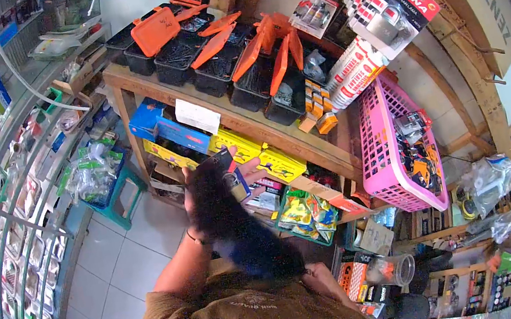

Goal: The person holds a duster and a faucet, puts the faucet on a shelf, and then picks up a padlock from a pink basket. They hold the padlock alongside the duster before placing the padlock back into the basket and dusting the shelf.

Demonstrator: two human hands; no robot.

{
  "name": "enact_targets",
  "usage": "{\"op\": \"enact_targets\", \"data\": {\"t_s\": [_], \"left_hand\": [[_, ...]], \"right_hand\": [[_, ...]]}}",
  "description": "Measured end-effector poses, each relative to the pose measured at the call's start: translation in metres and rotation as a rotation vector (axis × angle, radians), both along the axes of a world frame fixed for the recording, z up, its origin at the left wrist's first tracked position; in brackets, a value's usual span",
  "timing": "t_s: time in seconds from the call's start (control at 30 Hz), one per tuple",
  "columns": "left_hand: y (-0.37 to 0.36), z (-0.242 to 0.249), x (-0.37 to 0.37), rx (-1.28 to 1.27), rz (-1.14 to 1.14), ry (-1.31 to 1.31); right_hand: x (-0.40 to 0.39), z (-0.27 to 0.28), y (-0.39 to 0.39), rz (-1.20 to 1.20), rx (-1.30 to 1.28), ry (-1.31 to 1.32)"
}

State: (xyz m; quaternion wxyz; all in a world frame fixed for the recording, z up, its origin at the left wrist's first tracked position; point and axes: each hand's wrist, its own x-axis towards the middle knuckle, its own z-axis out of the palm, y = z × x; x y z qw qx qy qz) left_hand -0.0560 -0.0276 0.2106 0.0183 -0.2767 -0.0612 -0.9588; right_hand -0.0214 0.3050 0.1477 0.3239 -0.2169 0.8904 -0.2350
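My left hand [203,202] is raised in front of the wooden shelf [293,143]. It grips a small carded pack [231,175] that seems to hold a padlock, together with the top of a black and dark blue bag-like thing [252,243]. That dark thing hangs down toward my chest. My right hand [320,281] is low, at the dark thing's lower end, with its fingers curled; whether it grips the thing is unclear. A dark band circles my left wrist.
Black bins with orange lids [233,63] line the shelf top. Yellow and blue boxes [182,138] fill the shelf below. A pink basket [394,151] of carded goods leans at right. Padlock packs [387,1] hang above. A wire display rack [24,216] stands left on the tiled floor.
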Motion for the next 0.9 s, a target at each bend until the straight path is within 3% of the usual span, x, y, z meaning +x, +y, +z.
{"op": "enact_targets", "data": {"t_s": [0.03, 0.07, 0.1, 0.13, 0.2, 0.27, 0.33, 0.37, 0.4, 0.47, 0.5, 0.53, 0.57, 0.6, 0.63, 0.67, 0.7, 0.73, 0.77, 0.8, 0.87, 0.9], "left_hand": [[0.001, 0.010, 0.005, 0.203, -0.037, -0.223], [0.002, 0.016, 0.008, 0.404, -0.072, -0.443], [0.000, 0.007, 0.011, 0.623, -0.292, -0.170], [0.000, 0.004, 0.006, 0.621, -0.293, -0.168], [0.000, 0.002, -0.003, -0.019, 0.027, -0.087], [0.002, 0.008, 0.001, -0.013, 0.004, -0.117], [0.004, 0.011, 0.006, 0.317, -0.009, -0.462], [0.003, 0.011, 0.006, 0.313, -0.008, -0.463], [0.003, 0.009, 0.004, 0.190, 0.001, -0.361], [0.003, 0.007, 0.002, -0.049, 0.010, -0.154], [0.002, 0.011, 0.002, -0.057, 0.002, -0.148], [0.004, 0.010, 0.004, -0.053, 0.002, -0.145], [0.006, 0.008, 0.006, 0.143, -0.045, -0.269], [0.008, 0.005, 0.007, 0.338, -0.093, -0.391], [0.008, 0.000, 0.006, 0.552, -0.259, -0.215], [0.009, -0.001, 0.002, 0.549, -0.260, -0.213], [0.010, -0.001, -0.003, 0.286, -0.143, -0.183], [0.011, 0.001, -0.006, 0.024, -0.028, -0.150], [0.013, 0.007, -0.004, -0.052, -0.005, -0.330], [0.015, 0.017, 0.002, 0.017, 0.008, -0.215], [0.010, 0.023, 0.011, 0.429, -0.181, -0.406], [0.008, 0.021, 0.007, 0.166, -0.065, -0.351]], "right_hand": [[0.001, -0.011, 0.005, -0.002, 0.003, 0.002], [0.001, -0.030, 0.012, -0.151, -0.071, -0.056], [0.001, -0.032, 0.008, -0.300, -0.146, -0.113], [0.000, -0.031, 0.008, -0.300, -0.148, -0.111], [0.001, 0.008, -0.015, 0.074, -0.102, -0.005], [0.004, 0.010, -0.016, 0.028, -0.023, -0.004], [0.006, 0.008, -0.017, -0.332, -0.095, 0.023], [0.008, 0.004, -0.012, -0.210, -0.016, 0.179], [0.005, 0.002, -0.007, -0.211, -0.021, 0.179], [0.002, -0.002, 0.003, 0.118, -0.055, 0.141], [0.003, -0.005, 0.004, 0.116, -0.053, 0.143], [0.005, -0.007, 0.004, -0.072, -0.063, 0.099], [0.005, -0.010, 0.006, -0.258, -0.071, 0.054], [0.005, -0.012, 0.009, -0.254, -0.069, 0.059], [0.006, -0.014, 0.011, -0.152, -0.049, 0.109], [0.006, -0.017, 0.012, -0.053, -0.030, 0.156], [0.004, -0.020, 0.011, 0.144, -0.288, 0.355], [0.005, -0.017, 0.009, 0.139, -0.290, 0.357], [0.008, -0.010, 0.007, 0.024, -0.247, 0.277], [0.009, -0.006, 0.005, -0.087, -0.204, 0.195], [0.013, -0.012, 0.004, -0.065, -0.190, 0.182], [0.012, -0.015, 0.002, -0.041, -0.177, 0.169]]}}
